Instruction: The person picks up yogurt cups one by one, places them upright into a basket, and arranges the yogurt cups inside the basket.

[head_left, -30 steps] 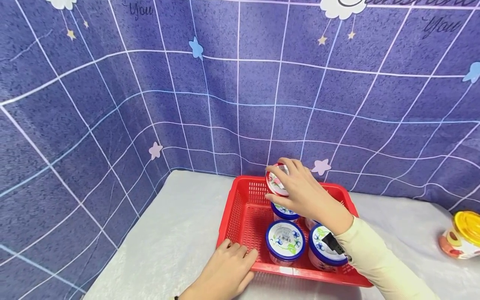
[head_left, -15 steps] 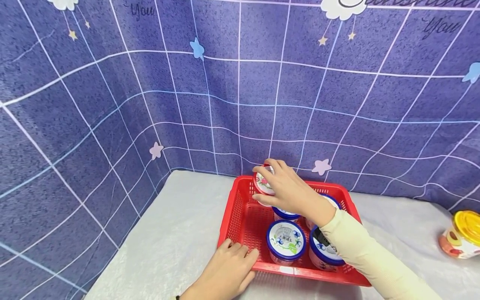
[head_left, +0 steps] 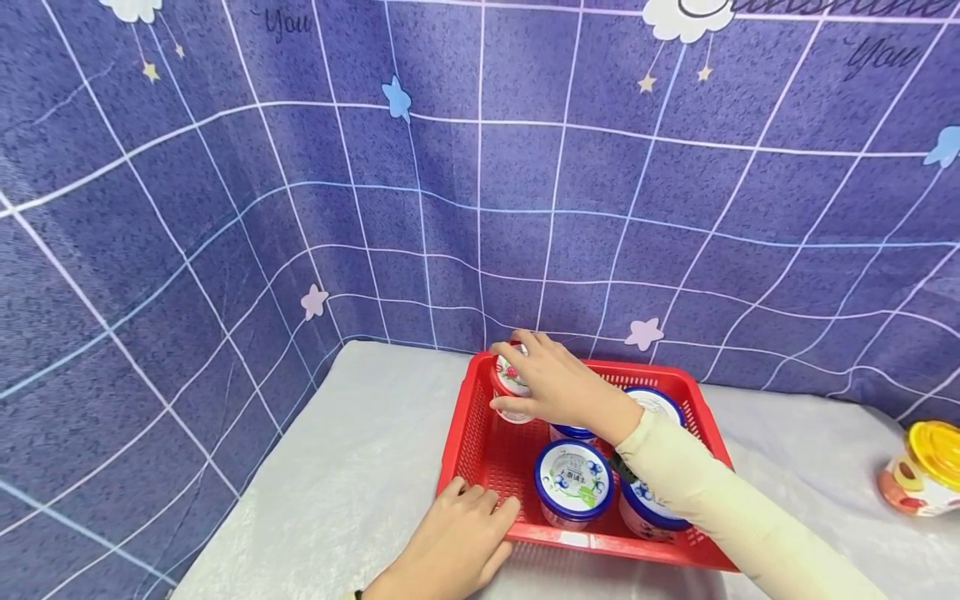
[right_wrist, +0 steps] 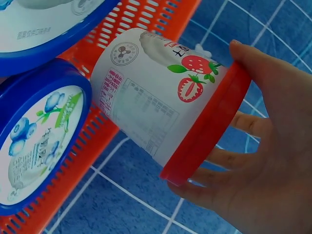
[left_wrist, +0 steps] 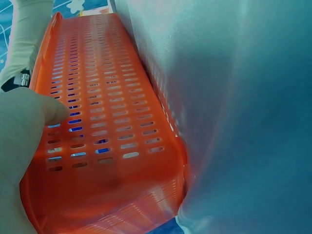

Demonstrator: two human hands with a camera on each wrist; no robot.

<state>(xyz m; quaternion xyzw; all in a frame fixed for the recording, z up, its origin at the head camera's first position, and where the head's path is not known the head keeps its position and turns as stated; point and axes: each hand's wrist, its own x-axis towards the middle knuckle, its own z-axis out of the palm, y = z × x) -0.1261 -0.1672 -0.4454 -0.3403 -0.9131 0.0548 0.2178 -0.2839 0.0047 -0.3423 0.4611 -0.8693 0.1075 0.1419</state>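
Observation:
A red plastic basket (head_left: 600, 543) stands on the white cloth in the head view. My left hand (head_left: 457, 537) grips its front left corner, the thumb (left_wrist: 56, 111) pressing the outer wall in the left wrist view. My right hand (head_left: 566, 387) holds a strawberry yogurt cup (right_wrist: 156, 92) by its red lid (right_wrist: 209, 126), fingers spread round the rim. This cup is over the basket's back left corner, tilted in the right wrist view. Several blueberry yogurt cups with blue lids sit in the basket, among them a front middle cup (head_left: 573, 479); the right arm partly covers others.
A jar (head_left: 930, 471) with a yellow lid stands on the white cloth (head_left: 360, 433) at the far right. Close behind the basket hangs a blue-purple grid curtain (head_left: 525, 192), which also runs along the left side.
My right hand has carried the strawberry yogurt cup left and slightly down into the basket's back left corner, uncovering the back right blueberry cup. My left hand has stayed on the basket.

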